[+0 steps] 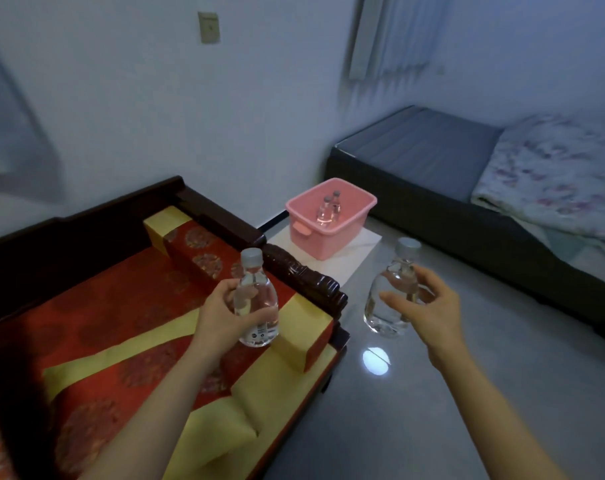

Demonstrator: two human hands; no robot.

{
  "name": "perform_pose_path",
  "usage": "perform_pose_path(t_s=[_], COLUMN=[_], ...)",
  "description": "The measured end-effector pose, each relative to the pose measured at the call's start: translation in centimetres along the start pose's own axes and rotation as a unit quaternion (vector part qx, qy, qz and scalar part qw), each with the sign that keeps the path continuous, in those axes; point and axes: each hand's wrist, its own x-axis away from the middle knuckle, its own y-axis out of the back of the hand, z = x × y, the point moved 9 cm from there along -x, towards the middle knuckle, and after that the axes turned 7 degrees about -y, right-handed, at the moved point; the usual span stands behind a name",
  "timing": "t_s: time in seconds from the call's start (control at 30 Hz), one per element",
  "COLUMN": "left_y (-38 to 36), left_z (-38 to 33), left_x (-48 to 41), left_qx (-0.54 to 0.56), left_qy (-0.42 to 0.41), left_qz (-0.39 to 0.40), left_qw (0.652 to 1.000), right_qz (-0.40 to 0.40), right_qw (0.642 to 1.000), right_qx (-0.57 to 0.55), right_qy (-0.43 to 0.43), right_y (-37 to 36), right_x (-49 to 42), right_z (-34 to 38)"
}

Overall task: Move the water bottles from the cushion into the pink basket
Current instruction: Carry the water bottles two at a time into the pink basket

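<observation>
Head view: your left hand (pixel 225 308) grasps a water bottle (pixel 256 299) around its lower body, fingers wrapped behind it and thumb across the front. This bottle is upright, grey cap up, and is held above the right end of the red and yellow cushion (pixel 121 306), near the carved wooden armrest (pixel 304 277).

Your right hand (pixel 432 303) grasps a second water bottle (pixel 389 299) from its right side, with the thumb across the front and the fingers curled round the shoulder. This bottle is roughly upright, with its cap leaning slightly right. It is held in the air over the glossy grey floor (pixel 432 393), clear of the cushion and well short of the basket.

The pink basket (pixel 328 239) stands on a white board (pixel 358 252) on the floor, between the armrest and the dark bed (pixel 425 150). Two more bottles (pixel 328 209) stand upright inside it, side by side. Whether they touch cannot be determined.

A floral blanket (pixel 553 174) lies on the right part of the bed.
</observation>
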Motion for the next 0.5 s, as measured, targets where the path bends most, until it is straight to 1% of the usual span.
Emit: perform_pose_path(t_s=[0.17,0.37,0.5], left_y=[-6.5,-16.0,-22.6], left_z=[-0.6,-1.2,-1.7], left_x=[-7.7,-15.7,-20.8], left_qx=[0.021,0.033,0.051], left_qy=[0.010,0.028,0.044], left_qz=[0.023,0.042,0.028], left_qw=[0.999,0.998,0.997], right_qz=[0.003,-0.008,0.008], right_qw=[1.000,0.999,0.999], right_qx=[0.015,0.011,0.014], right_qy=[-0.021,-0.049,-0.048], right_y=[2.5,7.7,10.8], right_x=[-9.3,-18.8,-26.1], right_z=[-0.1,-1.2,-1.6])
